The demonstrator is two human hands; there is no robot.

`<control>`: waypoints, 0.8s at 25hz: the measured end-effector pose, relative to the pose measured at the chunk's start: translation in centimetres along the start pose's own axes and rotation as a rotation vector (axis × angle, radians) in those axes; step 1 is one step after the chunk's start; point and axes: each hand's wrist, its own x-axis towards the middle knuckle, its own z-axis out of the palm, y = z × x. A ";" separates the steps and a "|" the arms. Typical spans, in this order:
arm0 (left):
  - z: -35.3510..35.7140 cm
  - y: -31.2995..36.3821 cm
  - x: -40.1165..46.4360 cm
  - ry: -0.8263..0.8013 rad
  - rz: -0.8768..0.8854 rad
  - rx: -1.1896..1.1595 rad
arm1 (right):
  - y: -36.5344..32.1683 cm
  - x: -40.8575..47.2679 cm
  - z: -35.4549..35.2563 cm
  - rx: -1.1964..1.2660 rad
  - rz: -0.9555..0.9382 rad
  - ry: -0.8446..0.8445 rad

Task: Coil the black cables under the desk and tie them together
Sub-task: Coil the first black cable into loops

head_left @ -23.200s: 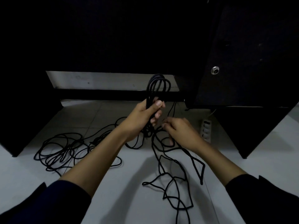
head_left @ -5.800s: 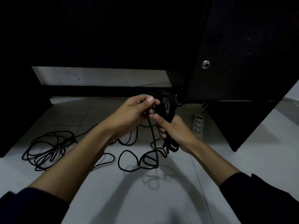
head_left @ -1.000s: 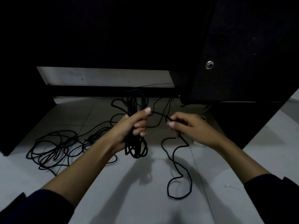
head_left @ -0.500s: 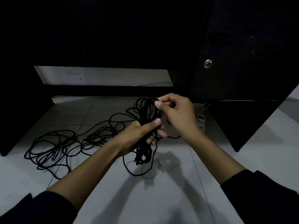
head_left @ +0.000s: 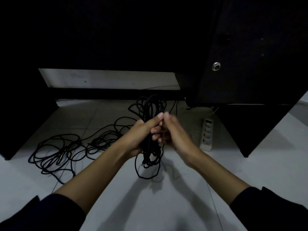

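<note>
here, in the head view, the left hand sits at frame centre with its fingers curled round the waist of the coil, loops fanning out above the fist and hanging below it towards the floor. the right hand is pressed in beside it, touching, and blurred; whether it pinches a strand or only steadies the bundle i cannot tell. one slack loop droops lowest, under the coil. a second heap of loose cable lies at left of frame on the floor, uncoiled, with a strand running up towards the hands. a power strip rests right of centre, near the dark worktop panel.

the step looks like binding the bundle with its own tail. to do it well, i would keep the left grip firm at the waist so the loops stay even, draw the slack snug around the middle, and tuck the end under a turn before letting go. the left heap is not yet gathered.
</note>
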 end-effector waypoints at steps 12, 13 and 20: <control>-3.1 2.6 0.6 0.122 0.132 -0.110 | 5.7 -2.9 -5.2 -0.418 0.147 -0.294; -3.4 2.7 0.6 0.116 0.128 -0.096 | 5.6 -2.9 -5.6 -0.401 0.148 -0.275; -4.2 2.4 0.2 0.130 0.092 0.107 | -0.7 -1.1 -6.5 -0.713 -0.033 -0.334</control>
